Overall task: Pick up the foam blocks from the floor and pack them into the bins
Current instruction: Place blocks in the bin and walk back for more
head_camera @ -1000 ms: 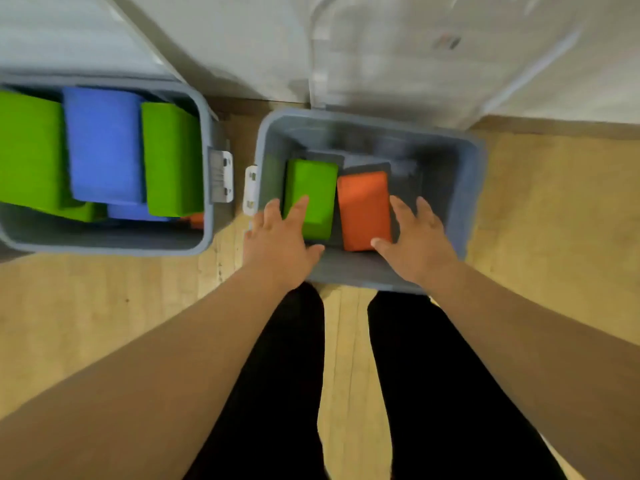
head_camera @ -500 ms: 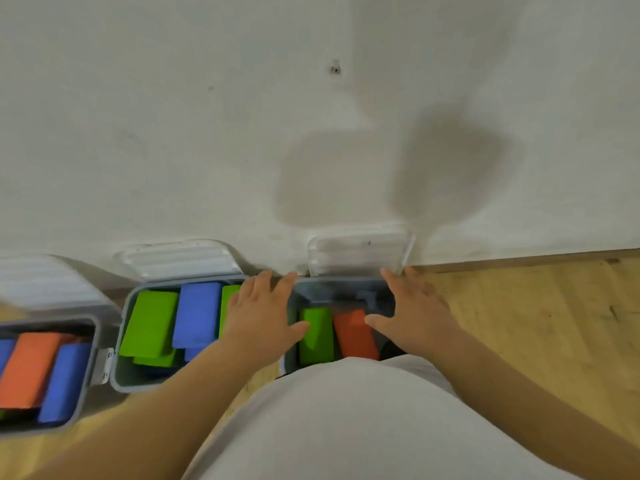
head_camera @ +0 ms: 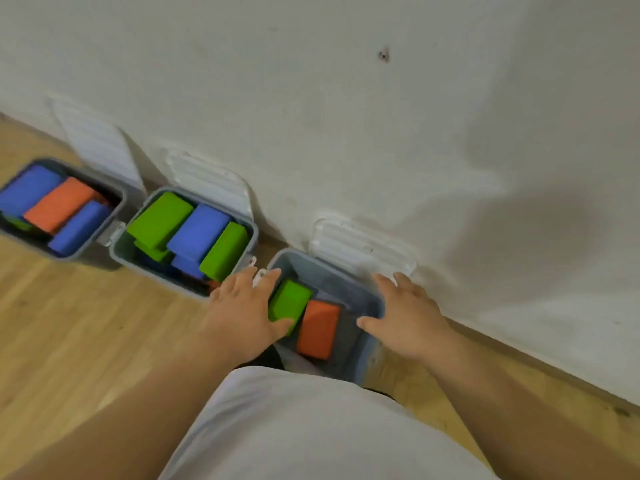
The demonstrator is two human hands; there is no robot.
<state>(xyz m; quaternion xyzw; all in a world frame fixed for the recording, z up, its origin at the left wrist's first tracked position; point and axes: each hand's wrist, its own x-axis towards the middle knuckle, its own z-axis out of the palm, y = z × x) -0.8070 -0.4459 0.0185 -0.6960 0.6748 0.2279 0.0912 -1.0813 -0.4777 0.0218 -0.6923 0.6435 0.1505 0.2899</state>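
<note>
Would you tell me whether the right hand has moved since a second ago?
Yes. The right hand has shifted right, away from the orange block, and is now over the right wall of the bin.

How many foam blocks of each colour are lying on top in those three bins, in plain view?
Green blocks: 3
Blue blocks: 3
Orange blocks: 2
Total: 8, not counting the bits peeking out from underneath.
</note>
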